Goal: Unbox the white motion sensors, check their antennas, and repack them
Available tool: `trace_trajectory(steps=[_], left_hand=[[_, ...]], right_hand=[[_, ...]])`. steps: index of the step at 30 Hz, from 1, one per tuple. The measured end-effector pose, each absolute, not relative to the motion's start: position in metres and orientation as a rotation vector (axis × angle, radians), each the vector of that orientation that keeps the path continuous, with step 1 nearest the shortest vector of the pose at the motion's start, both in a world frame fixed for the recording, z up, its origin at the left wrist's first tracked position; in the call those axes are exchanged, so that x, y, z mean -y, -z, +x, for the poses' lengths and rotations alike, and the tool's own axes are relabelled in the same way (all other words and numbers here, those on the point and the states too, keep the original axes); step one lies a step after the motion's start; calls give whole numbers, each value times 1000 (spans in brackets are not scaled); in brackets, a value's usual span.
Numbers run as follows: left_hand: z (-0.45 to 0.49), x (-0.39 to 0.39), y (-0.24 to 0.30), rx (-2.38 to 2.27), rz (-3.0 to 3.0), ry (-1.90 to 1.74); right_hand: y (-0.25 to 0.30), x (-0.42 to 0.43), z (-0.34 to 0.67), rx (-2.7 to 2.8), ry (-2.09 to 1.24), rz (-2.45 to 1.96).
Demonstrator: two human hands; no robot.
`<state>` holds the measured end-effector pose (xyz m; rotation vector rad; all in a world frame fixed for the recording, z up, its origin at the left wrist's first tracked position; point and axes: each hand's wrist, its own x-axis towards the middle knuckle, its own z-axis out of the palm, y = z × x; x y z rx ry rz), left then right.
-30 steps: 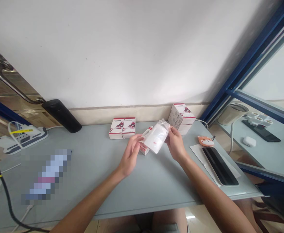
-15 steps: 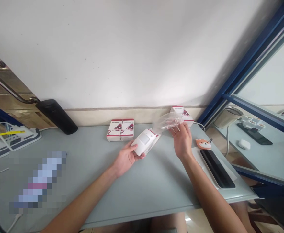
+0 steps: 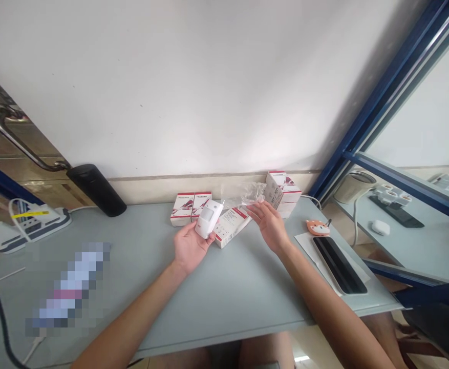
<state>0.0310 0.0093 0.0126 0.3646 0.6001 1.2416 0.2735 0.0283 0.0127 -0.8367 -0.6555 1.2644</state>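
My left hand is closed around a white motion sensor, its window side facing up. To the right, my right hand pinches a crumpled clear plastic bag between its fingertips. Beneath the bag, a white and red box lies at an angle on the table, between my two hands. Behind the sensor, a pair of white and red boxes sits side by side near the wall.
More boxes of that kind are stacked at the back right. A black phone-like device and an orange animal-face item lie on the right. A black cylinder, a power strip and a blurred-out object occupy the left of the grey table.
The sensor has moved left in my left hand, away from the box now lying uncovered. My right hand has come left and lower with the plastic bag.
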Motion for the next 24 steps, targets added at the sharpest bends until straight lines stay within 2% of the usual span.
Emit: trace_trajectory(steps=[7, 17, 24], left_hand=[[29, -9, -12, -609, 370, -1281], [28, -10, -11, -608, 400, -1288], [31, -8, -14, -623, 379, -1278]], right_hand=[[-11, -26, 273, 656, -1413, -856], [-1, -37, 283, 645, -1257, -935], [-3, -33, 281, 763, -1337, -985]])
